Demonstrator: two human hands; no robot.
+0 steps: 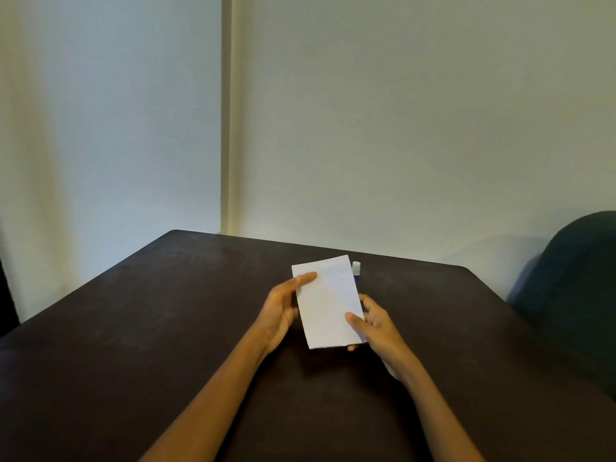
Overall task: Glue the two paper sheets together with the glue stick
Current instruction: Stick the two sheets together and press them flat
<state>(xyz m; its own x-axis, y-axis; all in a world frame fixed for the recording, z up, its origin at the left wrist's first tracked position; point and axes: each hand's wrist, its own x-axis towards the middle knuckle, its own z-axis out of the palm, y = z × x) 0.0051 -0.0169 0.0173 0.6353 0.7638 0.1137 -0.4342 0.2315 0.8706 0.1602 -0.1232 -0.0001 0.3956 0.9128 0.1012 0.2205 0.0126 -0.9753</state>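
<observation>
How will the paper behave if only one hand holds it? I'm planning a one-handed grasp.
The paper is thin, so it would probably droop. It looks light: the left hand and right hand hold it only at its edges. It likely creases easily.

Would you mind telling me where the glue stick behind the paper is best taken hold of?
Probably by the pale cap end of the glue stick, coming from its right side. Only the cap and a bit of blue body show past the paper held by the left hand and right hand.
</observation>
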